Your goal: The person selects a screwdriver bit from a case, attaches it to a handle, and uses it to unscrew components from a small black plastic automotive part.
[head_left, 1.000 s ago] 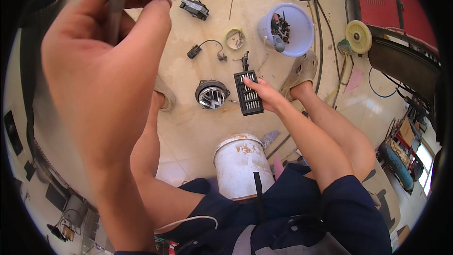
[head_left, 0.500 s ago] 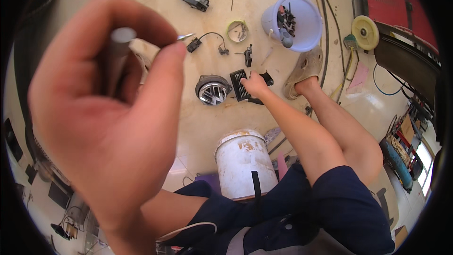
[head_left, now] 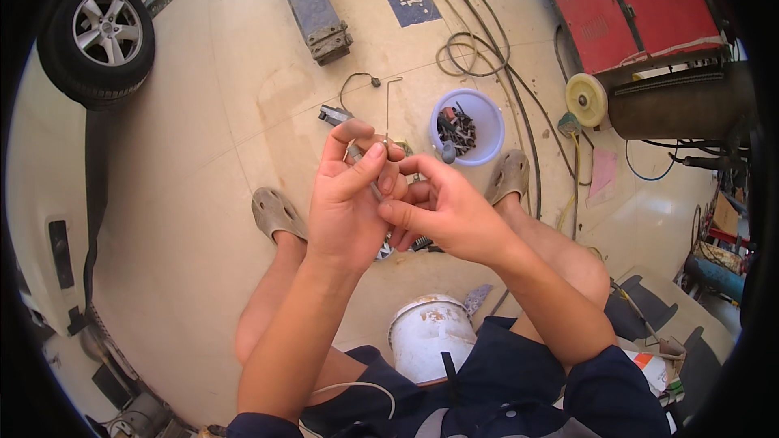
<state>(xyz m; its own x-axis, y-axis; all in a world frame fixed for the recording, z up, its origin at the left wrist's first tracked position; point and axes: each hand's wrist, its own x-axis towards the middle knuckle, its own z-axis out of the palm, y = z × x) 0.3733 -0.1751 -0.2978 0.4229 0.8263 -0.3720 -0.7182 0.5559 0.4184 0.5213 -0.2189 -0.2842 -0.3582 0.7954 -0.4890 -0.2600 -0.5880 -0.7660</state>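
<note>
- Centrally: left hand [head_left: 349, 211] fingers clenched round a thin grey tool [head_left: 357, 154].
- Right hand [head_left: 442, 211] fingers curled, touching left; grasp unclear.
- White tub [head_left: 479, 118] just above hands.
- Bucket [head_left: 426, 332] between knees, lower centre.

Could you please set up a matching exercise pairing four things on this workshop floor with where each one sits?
Things:
1. round white plastic tub of dark metal parts
2. black car tyre with silver rim
3. red metal machine
4. white paint-stained bucket

Places:
A. far left, at the top
B. between the knees
C. beside the right foot
D. top right

Pairs: 1-C, 2-A, 3-D, 4-B
</note>
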